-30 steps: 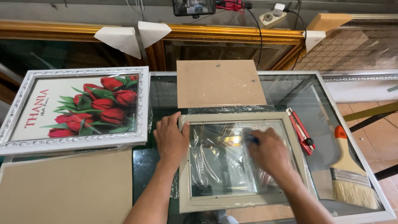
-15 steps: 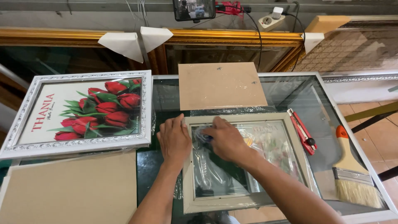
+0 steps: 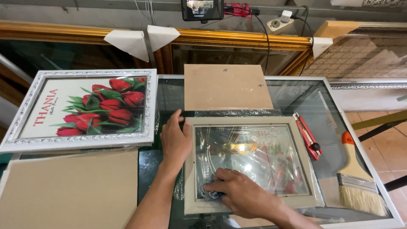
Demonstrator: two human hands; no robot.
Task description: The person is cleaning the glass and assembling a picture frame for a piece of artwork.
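Pale wooden picture frame (image 3: 250, 121) with clear glass lies face-down on glass table (image 3: 335, 127).
Left hand (image 3: 176, 140) presses flat on its edge; right hand (image 3: 239, 193) clutches small blue cloth (image 3: 212, 194).

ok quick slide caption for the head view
Left hand steadies a pale picture frame on the glass table while the right hand presses a cloth on its glazing.
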